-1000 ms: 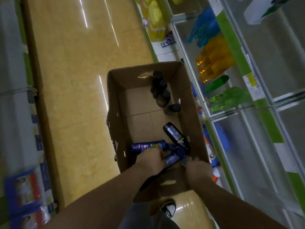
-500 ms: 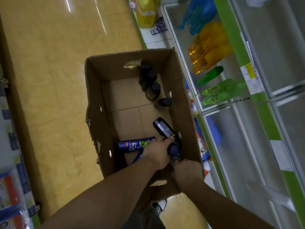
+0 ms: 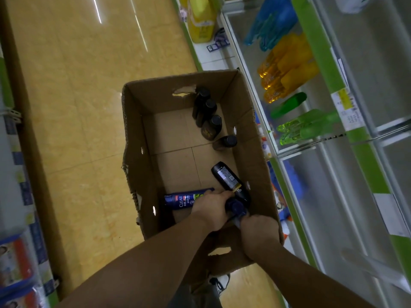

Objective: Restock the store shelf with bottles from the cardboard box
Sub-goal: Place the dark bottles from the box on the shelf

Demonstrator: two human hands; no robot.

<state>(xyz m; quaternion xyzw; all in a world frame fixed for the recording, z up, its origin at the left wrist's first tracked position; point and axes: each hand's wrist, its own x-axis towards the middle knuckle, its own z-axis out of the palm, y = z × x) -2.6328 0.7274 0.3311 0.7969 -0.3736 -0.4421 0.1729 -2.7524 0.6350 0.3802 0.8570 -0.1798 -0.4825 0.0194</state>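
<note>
The left hand (image 3: 211,210) covers one end of the CLEAR bottle (image 3: 181,200); its fingertips curl out of sight, so its grasp is indeterminate. The dark blue bottle (image 3: 236,207) shows only a short section; the rest lies under the right hand (image 3: 259,228). Goods (image 3: 289,63) on the shelf (image 3: 365,156) are blurred; price tag (image 3: 347,107) print is illegible. The left frame edge crops the packages (image 3: 13,263).

Both hands down in the brown cardboard box (image 3: 155,96). My right hand (image 3: 259,227) grips the dark blue plastic bottle (image 3: 236,207) at the near wall. My left hand (image 3: 211,210) curls beside its cap, over the end of a blue CLEAR bottle (image 3: 180,200) lying flat. A black bottle (image 3: 229,180) lies just beyond, and four dark bottles (image 3: 210,127) stand along the right wall.
</note>
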